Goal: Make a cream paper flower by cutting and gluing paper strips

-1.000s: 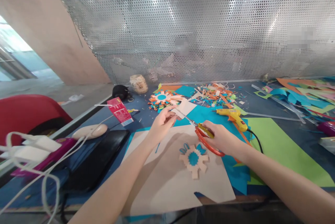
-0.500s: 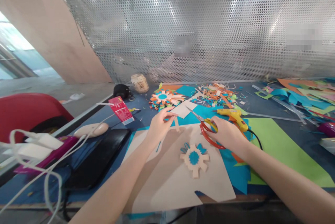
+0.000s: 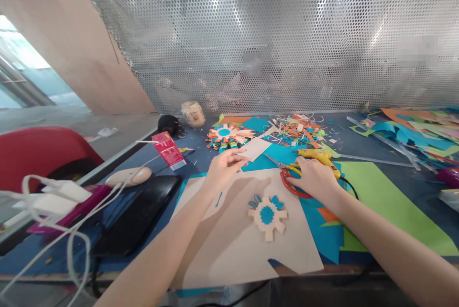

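Note:
My left hand (image 3: 224, 170) is closed in a pinch over the beige sheet (image 3: 215, 249), and a small pale paper strip (image 3: 241, 169) barely shows at its fingertips. Fingers of my right hand (image 3: 315, 178) are on the red-and-yellow handles of a pair of scissors (image 3: 285, 167), whose blades point up and left, low over the blue paper. Below and between both hands lies a beige paper flower (image 3: 267, 217) with a blue centre, square petals and a few blue petals at its top. A beige paper piece (image 3: 258, 148) lies just beyond my left fingertips.
A yellow glue gun (image 3: 317, 155) lies behind my right hand, beside green paper (image 3: 380, 206). Paper scraps (image 3: 297, 130) and a finished-looking flower (image 3: 224, 133) lie farther back. On the left are a black tablet-like slab (image 3: 139, 213), white cables (image 3: 73, 245) and a pink packet (image 3: 168, 150).
My right hand has lowered the scissors and their blades have come closer together. My left hand has turned slightly, so the pale strip is now mostly hidden.

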Tool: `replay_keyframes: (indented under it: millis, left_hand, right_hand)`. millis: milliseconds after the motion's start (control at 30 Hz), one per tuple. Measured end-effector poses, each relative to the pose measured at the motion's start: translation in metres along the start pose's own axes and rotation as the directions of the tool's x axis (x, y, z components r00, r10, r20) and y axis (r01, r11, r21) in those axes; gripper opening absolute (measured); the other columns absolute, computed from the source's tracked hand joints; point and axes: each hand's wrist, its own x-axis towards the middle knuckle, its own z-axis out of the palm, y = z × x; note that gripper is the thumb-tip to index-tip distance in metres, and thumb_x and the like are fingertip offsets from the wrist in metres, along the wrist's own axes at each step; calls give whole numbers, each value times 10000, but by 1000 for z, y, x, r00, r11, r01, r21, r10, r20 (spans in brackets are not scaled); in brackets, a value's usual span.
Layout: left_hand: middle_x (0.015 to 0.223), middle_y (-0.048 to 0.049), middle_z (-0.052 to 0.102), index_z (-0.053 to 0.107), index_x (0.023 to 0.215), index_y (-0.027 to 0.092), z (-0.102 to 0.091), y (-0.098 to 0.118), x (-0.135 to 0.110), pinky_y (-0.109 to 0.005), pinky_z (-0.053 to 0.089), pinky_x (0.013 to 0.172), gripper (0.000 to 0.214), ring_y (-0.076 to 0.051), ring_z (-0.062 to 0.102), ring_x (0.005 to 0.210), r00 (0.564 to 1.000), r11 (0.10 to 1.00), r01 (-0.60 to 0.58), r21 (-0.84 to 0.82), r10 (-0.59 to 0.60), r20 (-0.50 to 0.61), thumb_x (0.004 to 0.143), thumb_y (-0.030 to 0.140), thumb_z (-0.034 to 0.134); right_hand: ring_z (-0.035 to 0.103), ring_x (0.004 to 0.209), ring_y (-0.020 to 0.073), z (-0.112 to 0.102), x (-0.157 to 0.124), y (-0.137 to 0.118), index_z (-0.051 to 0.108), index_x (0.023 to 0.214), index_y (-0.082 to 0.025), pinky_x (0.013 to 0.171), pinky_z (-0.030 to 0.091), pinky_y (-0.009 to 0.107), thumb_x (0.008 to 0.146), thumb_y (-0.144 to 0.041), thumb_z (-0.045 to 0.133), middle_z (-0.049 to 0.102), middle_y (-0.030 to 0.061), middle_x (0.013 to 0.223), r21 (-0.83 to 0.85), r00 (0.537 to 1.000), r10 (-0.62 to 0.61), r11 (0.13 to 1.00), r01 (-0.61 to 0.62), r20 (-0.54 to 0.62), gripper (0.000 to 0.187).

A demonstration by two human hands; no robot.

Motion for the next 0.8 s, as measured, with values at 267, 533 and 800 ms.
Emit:
replay_keyframes:
  millis: [267,533,800]
  left_hand:
    - [971,-124,692,567,1041,131,1,3,-1,-248,481,652,458,-200,653,864,971,911,230,-342,-193,139,611,209,703]
    - [977,-123,690,567,1056,132,1,5,-4,-271,498,685,485,-201,652,869,968,922,235,-307,-193,162,607,232,722]
    - [886,-122,706,581,1014,114,2,4,-3,-293,493,650,463,-220,661,815,987,976,141,-163,-127,95,622,329,703]
  right_hand:
    - [606,866,233,-4,2,8,556,869,-196,597,406,279,789,-451,460,649,67,903,109,1000,-13,994,13,1,284]
    - [595,884,268,-15,8,21,580,969,-159,631,441,322,852,-362,368,631,121,980,27,980,156,988,-154,-125,316]
    - [567,959,355,-12,24,56,543,1066,-27,730,439,432,816,-539,387,588,235,1019,-33,860,510,860,-510,0,591]
